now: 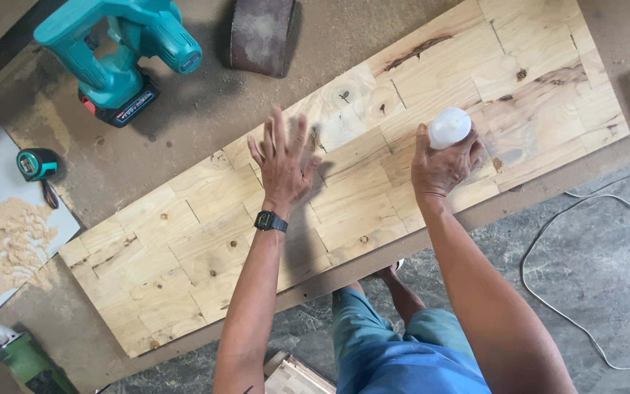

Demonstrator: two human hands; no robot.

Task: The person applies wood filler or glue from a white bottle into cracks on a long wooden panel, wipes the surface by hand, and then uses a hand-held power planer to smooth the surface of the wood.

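A long pale wooden panel (184,241) made of glued blocks lies slantwise across a dusty workbench (205,109). My left hand (284,162) is flat over the middle of the panel, fingers spread and blurred; a black wristwatch (270,221) sits on that wrist. Further right, my right hand (442,169) grips a small white plastic bottle (449,127) held upside down against the wood.
A teal cordless power tool (122,51) and a dark sanding block (260,33) rest at the bench's far side. A small teal tape measure (36,164) and a sawdust pile (5,244) lie left. A white cable (548,241) trails on the grey floor at right.
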